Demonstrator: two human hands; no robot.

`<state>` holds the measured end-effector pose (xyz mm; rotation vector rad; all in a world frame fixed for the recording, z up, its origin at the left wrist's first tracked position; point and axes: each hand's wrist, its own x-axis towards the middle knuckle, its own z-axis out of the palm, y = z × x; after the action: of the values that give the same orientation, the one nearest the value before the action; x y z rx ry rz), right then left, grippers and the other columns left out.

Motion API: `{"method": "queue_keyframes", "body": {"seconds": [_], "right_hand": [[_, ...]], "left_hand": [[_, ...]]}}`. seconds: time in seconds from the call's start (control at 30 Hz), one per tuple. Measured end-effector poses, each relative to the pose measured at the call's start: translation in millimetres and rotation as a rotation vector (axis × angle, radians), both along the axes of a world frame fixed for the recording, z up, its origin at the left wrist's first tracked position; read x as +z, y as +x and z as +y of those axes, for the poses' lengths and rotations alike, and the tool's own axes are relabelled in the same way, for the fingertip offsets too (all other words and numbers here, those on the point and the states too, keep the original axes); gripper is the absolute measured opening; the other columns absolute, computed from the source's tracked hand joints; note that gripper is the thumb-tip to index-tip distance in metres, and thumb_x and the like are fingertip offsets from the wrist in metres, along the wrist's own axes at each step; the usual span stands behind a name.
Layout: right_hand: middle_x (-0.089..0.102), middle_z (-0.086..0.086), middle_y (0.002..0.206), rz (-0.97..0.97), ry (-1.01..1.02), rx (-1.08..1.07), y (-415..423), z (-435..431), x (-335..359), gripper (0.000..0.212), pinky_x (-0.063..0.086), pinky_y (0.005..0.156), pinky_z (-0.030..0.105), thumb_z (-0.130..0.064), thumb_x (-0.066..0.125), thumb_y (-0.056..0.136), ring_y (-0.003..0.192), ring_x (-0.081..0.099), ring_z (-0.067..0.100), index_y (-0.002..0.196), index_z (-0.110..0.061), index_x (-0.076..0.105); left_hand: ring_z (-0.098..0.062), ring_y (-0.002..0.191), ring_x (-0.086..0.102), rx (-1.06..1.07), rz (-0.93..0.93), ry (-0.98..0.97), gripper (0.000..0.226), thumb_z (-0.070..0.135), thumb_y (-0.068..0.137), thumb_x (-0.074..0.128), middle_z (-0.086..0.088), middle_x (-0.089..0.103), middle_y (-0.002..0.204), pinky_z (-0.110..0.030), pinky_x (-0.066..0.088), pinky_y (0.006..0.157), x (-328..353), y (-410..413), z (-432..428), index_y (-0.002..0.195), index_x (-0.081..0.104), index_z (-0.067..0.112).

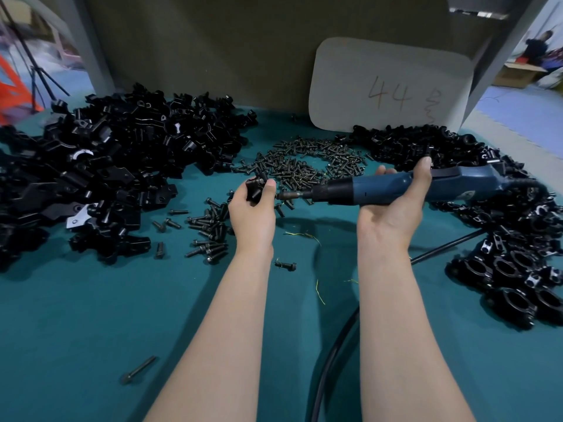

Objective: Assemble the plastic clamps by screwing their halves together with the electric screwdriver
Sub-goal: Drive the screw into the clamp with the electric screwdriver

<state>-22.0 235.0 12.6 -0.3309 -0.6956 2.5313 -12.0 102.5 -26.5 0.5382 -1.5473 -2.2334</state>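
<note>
While a large heap of loose black plastic clamp halves lay unjoined at the left of the teal worktop, a smaller pile of ring-shaped black assembled clamps sat at the right, so by my reading the job was well begun but far from done. The left hand pinched a small black plastic clamp piece between thumb and curled fingers, lifted above the worktop. The right hand was wrapped round the blue electric screwdriver, held level with its bit pointing at the clamp piece and just beside it, not clearly touching. Whether a screw sat in the piece I could not tell.

Between the heaps spread a scatter of small dark screws, with longer dark bolts nearer the left wrist. A black cable trailed under the right forearm and might drag. A grey card marked "44" leaned behind.
</note>
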Motion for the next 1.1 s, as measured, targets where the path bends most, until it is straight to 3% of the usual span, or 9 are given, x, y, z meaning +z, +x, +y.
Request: {"method": "queue_keyframes", "body": {"seconds": [0.13,0.33,0.47,0.77,0.97,1.1], "right_hand": [[0.057,0.004,0.088,0.006,0.008,0.0,0.2,-2.8,2.0,0.036,0.054,0.068,0.026,-0.03,0.065,0.09,0.077,0.062,0.016,0.119,-0.017,0.048],[0.058,0.001,0.077,0.016,0.061,-0.02,0.3,-12.3,4.1,0.023,0.052,0.064,0.023,-0.021,0.061,0.093,0.069,0.061,0.013,0.11,-0.018,0.045],[0.059,-0.001,0.072,0.047,0.084,-0.009,2.1,-17.1,7.8,0.018,0.052,0.062,0.022,-0.02,0.059,0.094,0.067,0.062,0.012,0.106,-0.023,0.046],[0.058,-0.001,0.075,0.061,0.133,0.023,5.8,-25.1,10.6,0.017,0.052,0.065,0.023,-0.019,0.058,0.094,0.071,0.061,0.012,0.105,-0.023,0.046],[0.057,0.001,0.09,0.038,0.085,0.014,6.4,-25.1,10.0,0.048,0.054,0.068,0.023,-0.02,0.06,0.093,0.069,0.063,0.01,0.136,-0.018,0.038],[0.059,-0.004,0.075,0.03,0.119,0.013,5.2,-28.4,10.4,0.031,0.052,0.067,0.024,-0.019,0.059,0.094,0.07,0.062,0.011,0.121,-0.021,0.045]], "left_hand": [[-0.005,0.072,0.056,0.04,0.015,-0.025,0.006,0.022,0.094,0.062,0.009,0.061,0.08,-0.018,0.049,0.074,-2.2,-0.7,1.6,0.088,0.061,0.022],[-0.007,0.066,0.051,0.11,0.03,-0.097,0.008,0.022,0.094,0.062,0.007,0.058,0.075,-0.016,0.04,0.063,-5.6,-1.8,2.9,0.086,0.06,0.022],[-0.009,0.075,0.056,0.157,0.037,-0.131,0.012,0.027,0.094,0.061,0.004,0.063,0.085,-0.016,0.04,0.066,-6.3,-1.3,3.4,0.082,0.058,0.029],[-0.011,0.07,0.052,0.182,0.028,-0.064,0.018,0.023,0.094,0.061,0.007,0.056,0.074,-0.03,0.05,0.077,-6.1,-2.4,-0.9,0.076,0.057,0.021],[-0.013,0.073,0.052,0.18,0.042,-0.063,0.019,0.023,0.094,0.061,0.006,0.056,0.075,-0.033,0.05,0.081,-6.1,-3.1,0.4,0.075,0.056,0.022],[-0.015,0.077,0.053,0.188,0.034,-0.071,0.016,0.023,0.094,0.061,0.005,0.057,0.078,-0.038,0.051,0.087,-6.3,-3.0,-0.3,0.079,0.057,0.02]]}}
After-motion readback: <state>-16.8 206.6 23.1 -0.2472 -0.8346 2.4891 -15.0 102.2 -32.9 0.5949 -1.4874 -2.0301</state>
